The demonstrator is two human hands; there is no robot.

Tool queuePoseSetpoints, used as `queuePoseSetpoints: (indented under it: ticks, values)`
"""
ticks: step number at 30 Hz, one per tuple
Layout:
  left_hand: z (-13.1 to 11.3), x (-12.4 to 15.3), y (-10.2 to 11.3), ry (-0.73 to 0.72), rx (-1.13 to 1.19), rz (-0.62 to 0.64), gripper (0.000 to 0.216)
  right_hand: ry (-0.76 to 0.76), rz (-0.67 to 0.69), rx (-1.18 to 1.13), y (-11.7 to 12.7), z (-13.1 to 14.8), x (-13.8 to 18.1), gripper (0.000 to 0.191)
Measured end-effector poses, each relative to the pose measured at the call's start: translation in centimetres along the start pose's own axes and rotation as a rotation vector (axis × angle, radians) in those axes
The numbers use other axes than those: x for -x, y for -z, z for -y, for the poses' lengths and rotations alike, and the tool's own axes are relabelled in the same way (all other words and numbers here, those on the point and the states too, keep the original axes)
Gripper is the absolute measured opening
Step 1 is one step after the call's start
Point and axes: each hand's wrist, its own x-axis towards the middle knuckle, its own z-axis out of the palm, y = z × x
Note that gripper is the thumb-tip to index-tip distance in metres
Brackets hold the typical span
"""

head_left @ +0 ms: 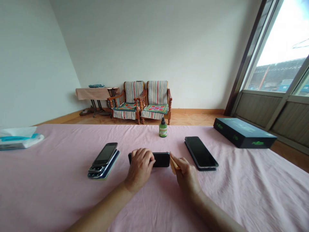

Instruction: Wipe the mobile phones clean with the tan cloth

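A black smartphone point(162, 159) is held on its long edge, sideways, at the middle of the pink cloth. My left hand point(140, 164) is closed around its left part and covers much of that side. At the phone's right end, my right hand point(187, 174) grips a folded yellowish cloth point(174, 163) against the short edge. Left of my hands lies a stack of older phones point(105, 158), a slider-style one on top. To the right, a large dark smartphone point(201, 153) rests on another flat device.
A green bottle with a black cap point(163, 129) stands beyond the phone. At the back right lies a black box point(243, 132); a tissue pack point(20, 138) is at far left. Two wooden chairs point(156, 93) and a small covered table point(94, 93) stand by the wall.
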Motion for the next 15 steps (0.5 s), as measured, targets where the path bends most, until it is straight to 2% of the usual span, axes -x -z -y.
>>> queuePoseSetpoints:
  ticks: [2, 5, 8, 12, 15]
  values:
    - [0.0, 0.0, 0.0, -0.005, 0.003, -0.002, 0.019, -0.060, 0.074, 0.040, 0.0, -0.2, -0.1, 0.044]
    - [0.4, 0.1, 0.0, -0.019, 0.013, -0.006, 0.019, -0.067, 0.142, 0.063, 0.2, -0.1, 0.0, 0.036]
    - [1.4, 0.2, 0.1, -0.040, 0.027, -0.014, 0.018, -0.043, 0.147, 0.051, 0.4, 0.0, 0.1, 0.033]
    - [2.3, 0.1, 0.7, -0.070, 0.010, -0.007, 0.028, -0.033, 0.157, 0.029, 0.5, 0.0, 0.3, 0.033]
    - [2.2, -0.1, 1.2, -0.072, -0.027, 0.012, 0.017, -0.031, 0.172, 0.015, 0.5, 0.1, 0.3, 0.035]
